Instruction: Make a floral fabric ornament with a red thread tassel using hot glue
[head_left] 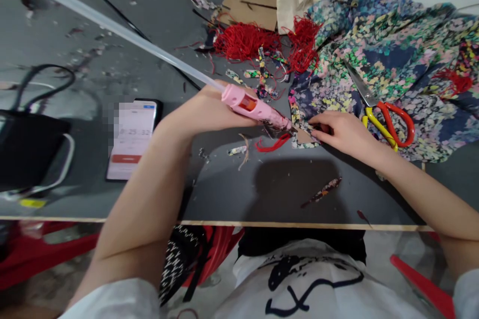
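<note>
My left hand [217,109] is wrapped round a pink hot glue gun [243,102], with a long translucent glue stick [127,35] reaching out of its back end. The gun's nozzle points down to the right, at a small piece of brown cardboard [304,136] with floral fabric [299,145] along its edges. My right hand [337,132] pinches the right side of this fabric-edged piece between thumb and fingers. Just left of the piece lies a short bunch of red thread [273,144]. Whether the nozzle touches the cardboard I cannot tell.
Scissors [389,122] with red and yellow handles rest on a large floral cloth [389,60] at right. Tangled red thread [245,42], cardboard [254,10] and fabric scraps lie behind my hands. A phone [132,139] and a black bag [32,144] are at left.
</note>
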Demonstrator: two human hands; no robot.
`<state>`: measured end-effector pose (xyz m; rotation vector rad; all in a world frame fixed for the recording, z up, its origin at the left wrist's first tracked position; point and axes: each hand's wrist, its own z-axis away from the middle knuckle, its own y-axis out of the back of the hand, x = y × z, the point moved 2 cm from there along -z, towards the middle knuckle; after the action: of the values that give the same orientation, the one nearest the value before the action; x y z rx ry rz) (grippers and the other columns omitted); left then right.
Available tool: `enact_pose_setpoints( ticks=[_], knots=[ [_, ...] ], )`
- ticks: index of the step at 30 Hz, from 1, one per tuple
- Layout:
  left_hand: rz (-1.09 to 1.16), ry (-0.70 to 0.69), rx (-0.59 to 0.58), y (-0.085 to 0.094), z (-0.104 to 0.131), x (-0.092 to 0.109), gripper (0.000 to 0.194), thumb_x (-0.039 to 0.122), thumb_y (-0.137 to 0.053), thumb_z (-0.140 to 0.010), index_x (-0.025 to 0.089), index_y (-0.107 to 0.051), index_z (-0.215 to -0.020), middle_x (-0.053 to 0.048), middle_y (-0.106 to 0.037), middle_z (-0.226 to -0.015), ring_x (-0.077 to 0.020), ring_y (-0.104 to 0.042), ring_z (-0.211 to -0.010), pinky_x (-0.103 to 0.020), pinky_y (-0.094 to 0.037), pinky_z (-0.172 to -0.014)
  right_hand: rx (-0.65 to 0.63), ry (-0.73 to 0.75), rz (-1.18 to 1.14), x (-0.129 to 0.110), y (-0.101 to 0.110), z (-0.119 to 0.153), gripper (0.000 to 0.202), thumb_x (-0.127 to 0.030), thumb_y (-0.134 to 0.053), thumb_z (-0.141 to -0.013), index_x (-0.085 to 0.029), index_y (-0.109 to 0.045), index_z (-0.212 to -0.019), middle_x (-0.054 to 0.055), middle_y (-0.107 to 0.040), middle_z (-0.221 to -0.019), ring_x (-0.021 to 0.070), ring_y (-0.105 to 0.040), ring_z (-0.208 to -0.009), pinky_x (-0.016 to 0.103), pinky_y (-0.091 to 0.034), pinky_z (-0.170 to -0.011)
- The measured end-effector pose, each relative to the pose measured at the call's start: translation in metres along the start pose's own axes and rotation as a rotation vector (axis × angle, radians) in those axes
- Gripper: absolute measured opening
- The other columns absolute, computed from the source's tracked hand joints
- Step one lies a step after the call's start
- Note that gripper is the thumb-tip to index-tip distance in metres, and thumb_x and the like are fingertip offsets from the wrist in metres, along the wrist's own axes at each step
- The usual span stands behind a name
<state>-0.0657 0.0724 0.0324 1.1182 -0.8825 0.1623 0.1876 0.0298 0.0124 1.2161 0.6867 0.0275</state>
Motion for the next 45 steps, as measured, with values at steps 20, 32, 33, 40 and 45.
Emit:
enact_pose_setpoints(
  ticks=[20,32,33,40,45],
  knots=[
    [-0.296,-0.187,-0.143,-0.008,-0.015,0.013,0.045,0.050,-0.050,-0.081,0.011,-0.069,-0.072,0.003,-0.058,-0.061,-0.0036,-0.040,-0.054,-0.014,-0.026,-0.051,0.035,-0.083,-0.040,-0.001,-0.004,0.001,0.020,-0.027,-0.053,-0.084,-0.019,-0.064,-0.099,0.001,-0.065,-0.075,0.0145,-0.055,-0.067,0.025,-0.028,-0.058],
    [-0.190,-0.076,-0.118,-0.005,-0.005,0.023,0.042,0.048,-0.050,-0.083,0.011,-0.055,-0.063,0.007,-0.040,-0.059,-0.0030,-0.030,-0.055,-0.015,-0.024,-0.051,0.035,-0.054,-0.008,-0.001,-0.004,0.001,0.021,-0.027,-0.052,-0.085,-0.019,-0.064,-0.100,0.002,-0.065,-0.076,0.0146,-0.054,-0.067,0.025,-0.027,-0.057],
    [-0.198,-0.064,-0.118,-0.005,-0.005,0.022,0.041,0.047,-0.051,-0.083,0.012,-0.055,-0.063,0.007,-0.040,-0.059,-0.0030,-0.030,-0.056,-0.015,-0.024,-0.050,0.035,-0.056,-0.007,-0.001,-0.004,0.001,0.021,-0.027,-0.052,-0.085,-0.019,-0.064,-0.100,0.001,-0.065,-0.076,0.0146,-0.054,-0.067,0.025,-0.027,-0.057],
    [-0.215,-0.253,-0.108,-0.003,-0.006,0.031,0.038,0.039,-0.044,-0.088,0.013,-0.055,-0.062,0.007,-0.046,-0.060,-0.0029,-0.037,-0.057,-0.015,-0.030,-0.057,0.024,-0.057,-0.012,-0.002,-0.003,0.001,0.022,-0.028,-0.050,-0.086,-0.019,-0.064,-0.100,0.003,-0.066,-0.078,0.0154,-0.054,-0.067,0.025,-0.027,-0.058],
    [-0.306,-0.225,-0.147,-0.004,-0.011,0.034,0.036,0.037,-0.046,-0.085,0.013,-0.051,-0.059,0.007,-0.042,-0.056,-0.0025,-0.031,-0.052,-0.015,-0.024,-0.052,0.018,-0.057,-0.015,-0.002,-0.003,0.001,0.022,-0.028,-0.051,-0.086,-0.019,-0.064,-0.101,0.003,-0.066,-0.077,0.0151,-0.054,-0.067,0.025,-0.028,-0.058]
  ],
)
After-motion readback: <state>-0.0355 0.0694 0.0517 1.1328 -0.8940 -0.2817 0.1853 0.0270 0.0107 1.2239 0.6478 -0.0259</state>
